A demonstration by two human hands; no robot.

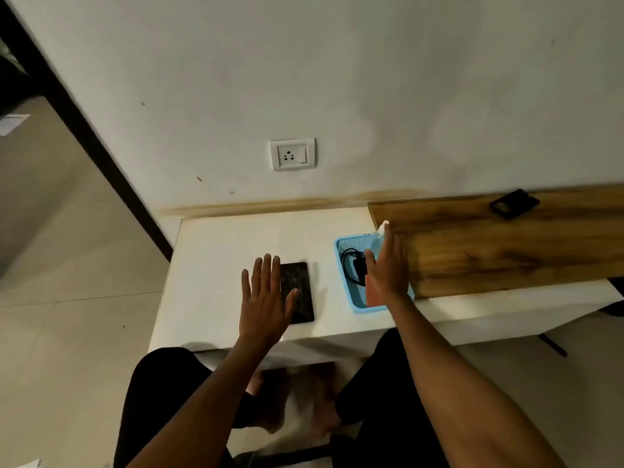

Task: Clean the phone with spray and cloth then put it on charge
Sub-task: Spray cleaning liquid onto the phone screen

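white table (216, 265): low, set against a pale wall (337, 79); a person sits at it, knees in dark trousers under the near edge.

phone (300, 292): black, flat on the table top, screen up, long side running away from the person; left part covered by the left hand.

left hand (265, 298): fingers straight and spread, grasping nothing; held over the phone's left edge, thumb across the screen. whether the palm touches the phone cannot be told.

blue basket (344, 244): on the table just right of the phone, apart from it, its right side against a wooden board (506, 244).

spray bottle (378, 238): clear with a white top, upright in the basket's far right corner.

black charger and cable (353, 268): coiled in the basket's left half.

orange-pink cloth (371, 293): in the basket's near end, mostly hidden by the right wrist.

right hand (388, 265): fingers straight and together, grasping nothing, over the basket, fingertips beside the spray bottle; contact cannot be told.

wall socket (293, 154): white, with a switch, above the table.

small dark object (513, 203): on the board's far edge.
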